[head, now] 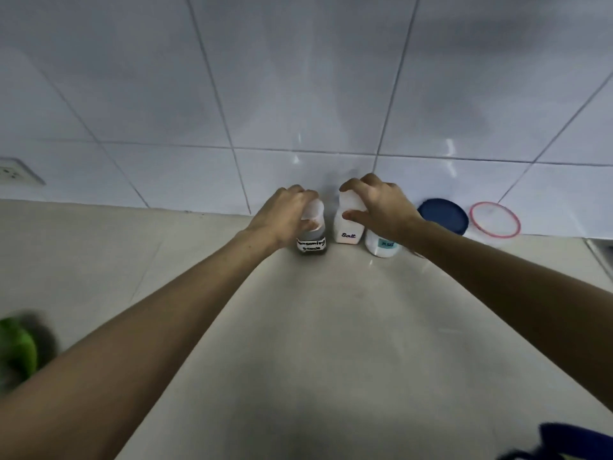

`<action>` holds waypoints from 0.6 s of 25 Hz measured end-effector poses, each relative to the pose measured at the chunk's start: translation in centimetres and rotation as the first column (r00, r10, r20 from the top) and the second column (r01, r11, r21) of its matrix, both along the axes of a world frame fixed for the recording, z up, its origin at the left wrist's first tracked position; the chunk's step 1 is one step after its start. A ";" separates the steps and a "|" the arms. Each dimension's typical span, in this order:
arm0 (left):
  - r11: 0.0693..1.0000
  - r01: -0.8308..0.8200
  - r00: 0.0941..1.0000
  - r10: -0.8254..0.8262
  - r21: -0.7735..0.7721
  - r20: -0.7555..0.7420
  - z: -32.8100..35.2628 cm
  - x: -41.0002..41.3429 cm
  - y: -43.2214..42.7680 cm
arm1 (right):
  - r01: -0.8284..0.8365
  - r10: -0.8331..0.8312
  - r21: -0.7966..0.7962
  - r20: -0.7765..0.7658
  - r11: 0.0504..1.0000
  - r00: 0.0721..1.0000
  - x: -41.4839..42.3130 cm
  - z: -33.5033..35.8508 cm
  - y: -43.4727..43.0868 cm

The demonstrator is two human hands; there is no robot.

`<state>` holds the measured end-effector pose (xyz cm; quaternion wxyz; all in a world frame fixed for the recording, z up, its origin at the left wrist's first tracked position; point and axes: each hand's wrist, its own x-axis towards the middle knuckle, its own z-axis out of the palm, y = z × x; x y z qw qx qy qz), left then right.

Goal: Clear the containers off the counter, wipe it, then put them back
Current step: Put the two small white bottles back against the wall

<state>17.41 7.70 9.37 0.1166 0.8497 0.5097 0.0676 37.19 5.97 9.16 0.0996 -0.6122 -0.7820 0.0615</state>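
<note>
Three small containers stand in a row at the back of the beige counter (315, 327), against the tiled wall. My left hand (282, 217) grips the white cap of the seasoning sauce bottle (311, 244), whose label is black and white. My right hand (378, 207) is closed over the top of the white salt container (347, 229). Right of it stands a white jar with a teal label (381, 245), partly hidden under my right wrist. All three rest on the counter.
A blue-lidded container (442, 215) and a clear one with a red-rimmed lid (495, 220) stand further right by the wall. A wall socket (16, 172) is at far left. A blurred green object (18, 350) lies at the left edge, dark blue fabric (570, 441) at bottom right.
</note>
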 end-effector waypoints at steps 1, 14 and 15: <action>1.000 -0.011 1.000 0.011 -0.008 -0.005 -0.2 0.9 0.7 | 0.003 -0.003 0.003 0.016 1.000 1.000 0.5 -0.1 0.3; 0.993 -0.094 0.982 0.080 0.075 0.171 -1.7 3.8 3.1 | 0.061 -0.056 0.058 -0.075 0.997 0.996 1.1 -1.3 0.7; 0.992 -0.094 0.982 0.077 0.089 0.173 -1.6 3.8 3.1 | 0.065 -0.061 0.068 -0.065 0.996 0.996 1.1 -1.2 0.7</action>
